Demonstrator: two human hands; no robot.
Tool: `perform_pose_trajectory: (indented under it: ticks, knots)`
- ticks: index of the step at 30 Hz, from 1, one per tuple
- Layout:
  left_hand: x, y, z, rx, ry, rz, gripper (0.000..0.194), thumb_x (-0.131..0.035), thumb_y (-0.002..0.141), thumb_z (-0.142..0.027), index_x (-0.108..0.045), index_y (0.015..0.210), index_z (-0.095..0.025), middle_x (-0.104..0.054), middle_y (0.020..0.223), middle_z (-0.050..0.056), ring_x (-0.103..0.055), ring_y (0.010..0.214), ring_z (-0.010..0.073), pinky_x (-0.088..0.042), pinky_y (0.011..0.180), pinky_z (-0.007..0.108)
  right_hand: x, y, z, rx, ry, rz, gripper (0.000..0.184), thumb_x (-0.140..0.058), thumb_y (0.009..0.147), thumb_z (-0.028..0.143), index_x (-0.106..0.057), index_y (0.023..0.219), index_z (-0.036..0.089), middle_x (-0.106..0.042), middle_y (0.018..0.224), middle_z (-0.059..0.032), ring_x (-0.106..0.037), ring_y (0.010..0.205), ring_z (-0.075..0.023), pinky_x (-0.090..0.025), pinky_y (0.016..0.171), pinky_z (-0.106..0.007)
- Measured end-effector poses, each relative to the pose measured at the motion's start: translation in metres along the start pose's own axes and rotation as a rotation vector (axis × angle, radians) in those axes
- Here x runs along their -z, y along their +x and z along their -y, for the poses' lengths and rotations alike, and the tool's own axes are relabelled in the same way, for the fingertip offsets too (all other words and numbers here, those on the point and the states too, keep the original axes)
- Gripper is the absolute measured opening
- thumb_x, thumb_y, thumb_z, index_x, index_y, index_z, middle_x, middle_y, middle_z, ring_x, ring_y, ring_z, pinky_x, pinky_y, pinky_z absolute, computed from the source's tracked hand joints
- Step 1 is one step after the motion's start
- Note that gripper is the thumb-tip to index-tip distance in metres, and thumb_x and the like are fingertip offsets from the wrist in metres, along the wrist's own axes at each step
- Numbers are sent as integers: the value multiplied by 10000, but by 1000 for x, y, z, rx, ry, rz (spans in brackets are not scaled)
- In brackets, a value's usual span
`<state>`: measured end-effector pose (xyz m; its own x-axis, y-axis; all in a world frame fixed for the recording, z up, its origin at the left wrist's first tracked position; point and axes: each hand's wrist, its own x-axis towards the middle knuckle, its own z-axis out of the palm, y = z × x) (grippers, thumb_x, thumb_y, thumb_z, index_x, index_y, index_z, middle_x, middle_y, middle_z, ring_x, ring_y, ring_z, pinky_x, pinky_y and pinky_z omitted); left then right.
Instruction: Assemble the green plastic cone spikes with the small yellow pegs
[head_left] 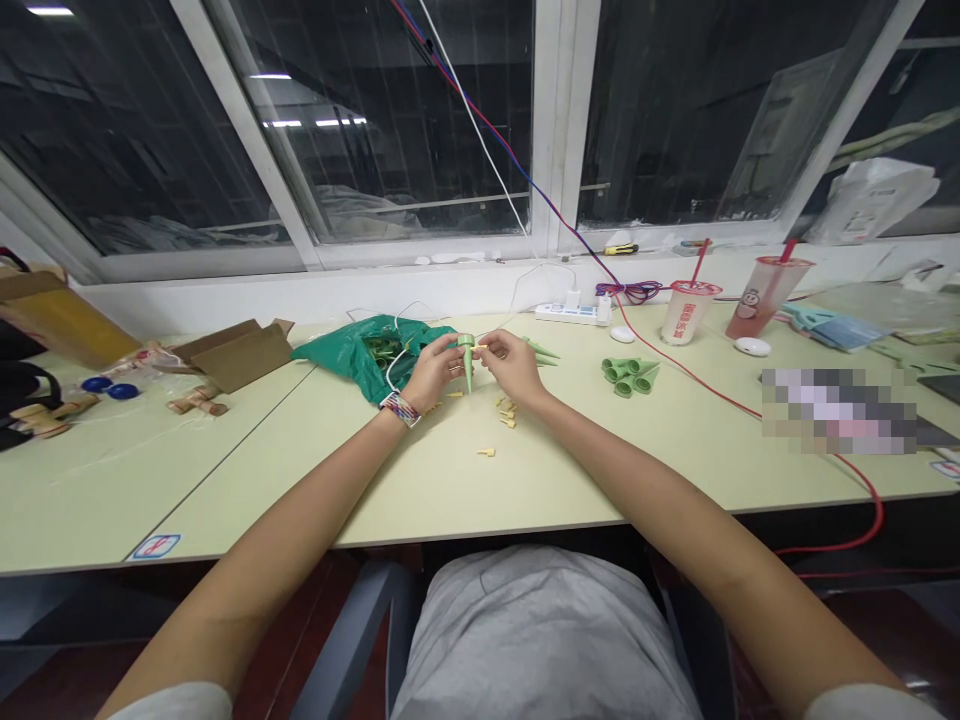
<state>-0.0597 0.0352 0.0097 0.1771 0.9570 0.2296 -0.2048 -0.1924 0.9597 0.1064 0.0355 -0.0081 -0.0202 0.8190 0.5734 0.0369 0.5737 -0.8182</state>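
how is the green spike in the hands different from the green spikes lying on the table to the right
The pale green plastic spike stands upright, point down, held in the left hand, while the cluster of pale green plastic spikes lies on its sides on the cream table. The held spike is single; the cluster is several bunched together, round open ends showing. The right hand is beside the held spike, and no hand touches the cluster. Both share the same colour and tapered shape.

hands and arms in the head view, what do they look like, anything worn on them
The left hand and right hand are bare, with no gloves. A multicoloured woven band circles the left wrist; the right wrist shows none. The forearms are bare, ending in short pale grey sleeves of a grey T-shirt.
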Motion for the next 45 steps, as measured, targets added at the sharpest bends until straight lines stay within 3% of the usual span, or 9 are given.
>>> perform_pose_trajectory:
  ticks: [10, 19, 30, 39, 45]
  knots:
    - [1, -4, -5, -27, 15, 64, 435, -858, 727, -301, -715, 1123, -195, -758, 1009, 70, -747, 841, 215, -615, 817, 383, 5, 2, 2, -64, 29, 11, 139, -679, 802, 331, -692, 871, 210, -672, 705, 11, -687, 661, -170, -566, 637, -296]
    - [8, -2, -2, -48, 37, 13, 483, -900, 692, -296, -785, 1145, -175, -772, 896, 73, -757, 872, 228, -604, 928, 423, 11, 5, 2, -80, 142, 44, 151, -718, 753, 330, -705, 829, 201, -659, 659, 13, -680, 628, -157, -567, 605, -279]
    - [9, -6, -4, -41, 120, 87, 535, -923, 678, -334, -797, 1169, -163, -792, 930, 105, -760, 875, 253, -605, 915, 444, 17, 6, -4, -150, 269, 140, 303, -861, 664, 431, -718, 768, 185, -699, 662, -13, -681, 635, -162, -617, 672, -325]
    - [8, -8, -8, -19, 112, 112, 530, -929, 676, -331, -799, 1163, -165, -799, 952, 110, -763, 884, 261, -608, 915, 454, 19, 4, 0, -118, 259, 172, 335, -887, 655, 457, -726, 756, 181, -717, 678, -20, -692, 625, -162, -626, 679, -330]
    - [7, -7, -2, -76, 190, 64, 524, -918, 691, -355, -802, 1166, -169, -776, 886, 78, -742, 835, 227, -614, 899, 422, 25, 5, -7, -203, 313, 163, 416, -921, 601, 475, -698, 805, 189, -711, 657, -2, -713, 632, -172, -634, 679, -334]
